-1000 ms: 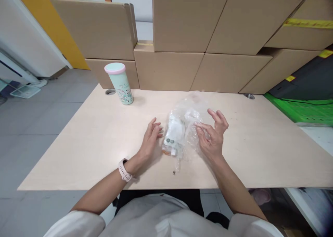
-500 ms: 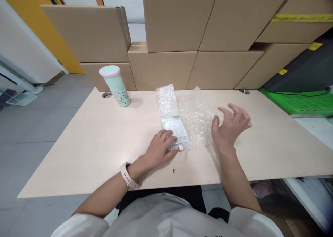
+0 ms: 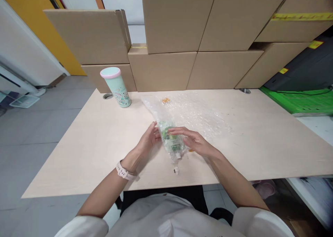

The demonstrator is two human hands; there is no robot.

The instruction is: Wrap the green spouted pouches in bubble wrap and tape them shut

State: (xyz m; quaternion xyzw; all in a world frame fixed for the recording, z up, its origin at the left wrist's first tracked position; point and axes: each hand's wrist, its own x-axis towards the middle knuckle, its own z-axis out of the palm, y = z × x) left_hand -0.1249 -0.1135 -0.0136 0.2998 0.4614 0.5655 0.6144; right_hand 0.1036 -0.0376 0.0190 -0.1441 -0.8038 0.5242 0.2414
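A flat package with green and white print (image 3: 173, 141) lies on the table in front of me, inside clear bubble wrap (image 3: 203, 115) that spreads out behind it and to the right. At the package's left edge is my left hand (image 3: 147, 140), its fingers apart and touching the wrap's side. My right hand (image 3: 196, 141) reaches over the package from the right, fingers stretched out and lying lightly on or just above its top. Part of the package is hidden under those fingers. A pale pink watch band (image 3: 125, 171) circles my left wrist.
A mint-green tumbler with a pink rim (image 3: 117, 86) stands at the back left, near a cable hole (image 3: 108, 96). Stacked cardboard boxes (image 3: 162, 72) line the table's back edge. On the right are a green crate (image 3: 299, 101) and a dark case (image 3: 301, 70).
The package has been turned, so its green printed side now shows through the wrap. My right hand has come in from the right onto it; my left hand has shifted to its left edge.
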